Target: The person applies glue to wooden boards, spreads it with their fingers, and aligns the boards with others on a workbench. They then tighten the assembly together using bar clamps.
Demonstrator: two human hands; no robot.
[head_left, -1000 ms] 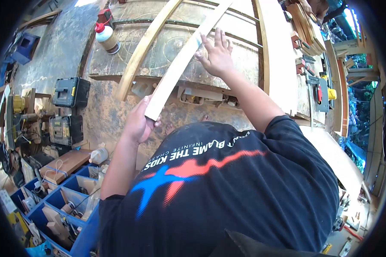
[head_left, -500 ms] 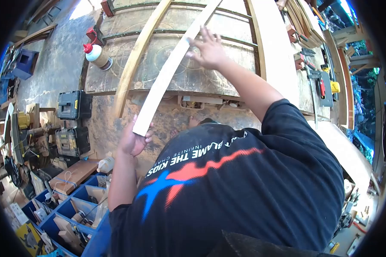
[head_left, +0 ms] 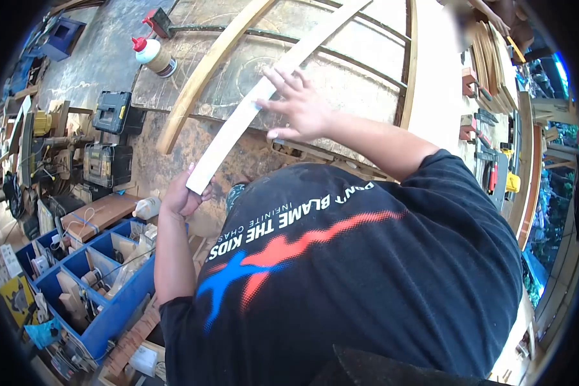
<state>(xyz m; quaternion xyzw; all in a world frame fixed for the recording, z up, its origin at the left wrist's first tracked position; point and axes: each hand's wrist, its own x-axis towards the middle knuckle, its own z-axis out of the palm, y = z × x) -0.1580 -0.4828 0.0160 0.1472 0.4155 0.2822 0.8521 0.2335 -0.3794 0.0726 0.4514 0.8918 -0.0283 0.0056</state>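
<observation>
A long, pale wooden strip (head_left: 231, 134) runs diagonally from near my body up over the workbench. My left hand (head_left: 183, 195) is closed around its near end, with the thumb on one side and fingers on the other. Farther up the strip, my right hand (head_left: 300, 110) has its fingers spread, their tips lying over the strip's face and edge. To the left, a browner wooden strip (head_left: 206, 71) rests across the bench, one end jutting past the edge. Behind it stands a glue bottle (head_left: 154, 56) with a red cap.
Red-ended bar clamps (head_left: 157, 23) lie across the workbench (head_left: 206, 96). Black tool cases (head_left: 111, 112) and a blue divided box (head_left: 103, 302) of wood pieces stand at left. Stacked boards (head_left: 493, 61) and more clamps lie at right, near another person's arm (head_left: 492, 14).
My right hand has slid down the strip, closer to my left hand, which keeps its grip. The view has shifted, and another person's arm now shows at the upper right.
</observation>
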